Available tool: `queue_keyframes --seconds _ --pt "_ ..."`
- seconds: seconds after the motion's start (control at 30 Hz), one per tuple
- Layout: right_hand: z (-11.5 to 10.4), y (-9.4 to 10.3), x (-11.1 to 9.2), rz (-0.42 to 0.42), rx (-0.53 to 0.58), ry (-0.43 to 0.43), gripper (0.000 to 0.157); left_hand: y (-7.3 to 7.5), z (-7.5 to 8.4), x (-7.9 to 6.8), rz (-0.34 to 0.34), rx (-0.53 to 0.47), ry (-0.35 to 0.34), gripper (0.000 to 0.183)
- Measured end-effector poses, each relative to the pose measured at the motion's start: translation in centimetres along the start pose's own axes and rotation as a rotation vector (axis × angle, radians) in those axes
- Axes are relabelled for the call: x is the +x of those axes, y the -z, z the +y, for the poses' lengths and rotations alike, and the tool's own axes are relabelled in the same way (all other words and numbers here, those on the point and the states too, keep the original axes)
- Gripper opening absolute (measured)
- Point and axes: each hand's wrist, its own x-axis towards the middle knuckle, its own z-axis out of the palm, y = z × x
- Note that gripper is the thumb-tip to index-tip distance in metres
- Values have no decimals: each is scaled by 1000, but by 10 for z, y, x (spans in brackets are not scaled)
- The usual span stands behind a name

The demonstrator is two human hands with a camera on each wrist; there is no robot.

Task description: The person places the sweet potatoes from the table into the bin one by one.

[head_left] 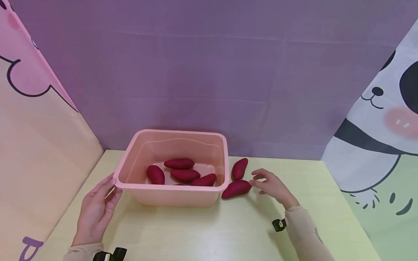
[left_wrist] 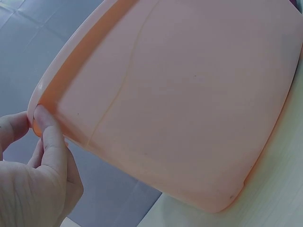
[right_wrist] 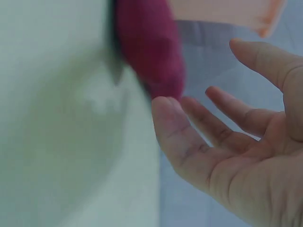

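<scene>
My left hand (head_left: 98,208) pinches the rim of a pink plastic bin (head_left: 173,196) at its near left corner; the left wrist view shows thumb and fingers on either side of the rim. Several dark red sweet potatoes (head_left: 180,164) lie on the bin's floor, partly hidden by the near wall. Just right of the bin, two more rest on the table: one nearer sweet potato (head_left: 237,189) and one farther sweet potato (head_left: 240,169). With fingers spread loosely, my right hand (head_left: 271,185) is at the right tip of the nearer one. Whether it touches is unclear.
The bin stands on a pale wooden table (head_left: 183,232), close to its back edge. Behind rises a purple cloth backdrop (head_left: 209,72). Printed cloth panels border both sides, with a panda (head_left: 375,145) on the right one.
</scene>
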Motion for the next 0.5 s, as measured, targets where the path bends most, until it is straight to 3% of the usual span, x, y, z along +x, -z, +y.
queue_keyframes --seconds 0.27,0.5 --pt "25 -11 10 -64 188 -112 51 -1 0 -2 10 11 -1 27" --pt "30 -18 17 -129 245 -133 52 -3 1 -2 10 23 -3 26"
